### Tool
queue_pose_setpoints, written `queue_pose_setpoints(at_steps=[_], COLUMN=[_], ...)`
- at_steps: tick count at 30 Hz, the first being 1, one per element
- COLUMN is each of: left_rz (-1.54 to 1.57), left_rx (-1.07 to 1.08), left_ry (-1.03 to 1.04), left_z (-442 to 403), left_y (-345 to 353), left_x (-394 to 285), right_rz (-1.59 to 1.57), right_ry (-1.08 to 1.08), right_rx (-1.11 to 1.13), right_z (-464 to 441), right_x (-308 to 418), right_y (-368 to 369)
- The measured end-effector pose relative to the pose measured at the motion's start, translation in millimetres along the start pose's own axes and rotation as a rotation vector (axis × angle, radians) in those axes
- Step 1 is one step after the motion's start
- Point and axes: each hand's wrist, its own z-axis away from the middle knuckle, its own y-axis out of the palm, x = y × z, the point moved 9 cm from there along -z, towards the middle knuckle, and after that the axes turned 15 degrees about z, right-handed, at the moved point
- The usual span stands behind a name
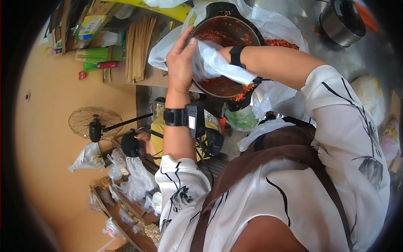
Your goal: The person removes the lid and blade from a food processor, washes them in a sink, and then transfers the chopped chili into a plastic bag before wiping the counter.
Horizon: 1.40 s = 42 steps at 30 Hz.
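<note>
A dark pot (256,37) with a black rim and side handles has red chili flakes stuck to its inner wall. My left hand (179,63) is closed on the pot's rim at the left, its thumb along the inner side. White plastic (205,59) lies across the pot's mouth, between my two hands. My right hand (226,54) reaches over the pot from the right, its fingers hidden under this plastic. Beneath the pot spreads a clear plastic bag (277,21), with more chili flakes (282,43) beside the rim.
A metal cooker (342,23) stands at the upper right. Wooden skewers (140,48) lie at the upper left, near stacked boxes. A person in a yellow top (157,136) is to the left, near a fan (95,124). Shelves (121,214) hold several plastic bags.
</note>
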Motion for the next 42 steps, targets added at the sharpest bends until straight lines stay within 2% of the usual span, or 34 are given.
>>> queue_pose_setpoints(at_steps=[3, 5, 6, 8, 11, 12, 13, 15, 17, 19, 21, 24, 28, 31, 32, 33, 35, 38, 41, 42], left_rz=[0.007, 0.044, -0.075, -0.087, -0.079, -0.072, -0.068, -0.067, -0.139, -0.124, -0.074, -0.041, -0.103, -0.065, -0.113, -0.099, -0.075, -0.102, -0.288, -0.380], left_rx=[-0.013, -0.009, -0.019, -0.036, -0.045, -0.040, -0.036, -0.036, -0.016, -0.028, -0.014, 0.001, 0.006, 0.005, -0.003, -0.036, -0.102, -0.126, -0.122, -0.120], left_ry=[-0.033, -0.036, -0.016, -0.025, -0.028, -0.029, -0.021, 0.000, 0.030, -0.012, -0.007, 0.003, 0.030, -0.032, 0.050, 0.018, -0.049, -0.006, 0.083, 0.125], left_z=[1, 2, 1, 0, -2, -2, -1, -4, -5, -5, -6, -4, 4, 5, 1, 0, -1, 1, -3, -3], left_y=[-1, 1, 0, -1, 1, 3, 5, 10, 15, 18, 20, 20, 32, 38, 35, 31, 25, 28, 36, 38], left_x=[1, -1, -4, -2, -5, -5, -5, -4, -9, -7, -4, -1, -11, -5, -6, -5, -2, -2, -6, -6], right_rz=[0.172, 0.432, 0.600, 0.746, 1.316, 1.391, 1.327, 0.855, 0.787, 0.779, 0.584, 0.872, 0.931, 0.806, 0.641, 0.581, 0.275, 0.472, 0.597, 0.499], right_ry=[-0.244, -0.330, -0.241, -0.454, -0.686, -0.711, -0.644, -0.254, -0.108, -0.074, 0.100, 0.017, -0.284, -0.133, 0.086, 0.020, 0.189, 0.081, 0.068, 0.130], right_rx=[0.087, 0.237, 0.583, 0.292, 0.115, 0.010, 0.068, 0.311, 0.414, 0.329, 0.126, 0.407, 0.468, 0.467, 0.444, 0.365, 0.442, 0.707, 0.751, 0.765], right_z=[62, 73, 88, 76, 85, 95, 85, 37, 20, 36, 42, 49, 74, 58, 60, 38, 52, 71, 86, 100], right_x=[50, 69, 88, 52, 103, 136, 130, 75, 65, 73, 38, 41, 67, 27, 13, -50, -10, -10, 12, 26], right_y=[-27, -26, -45, -3, -40, -77, -75, -56, -68, -96, -87, -62, -60, -10, -16, 36, 5, 9, -28, -53])
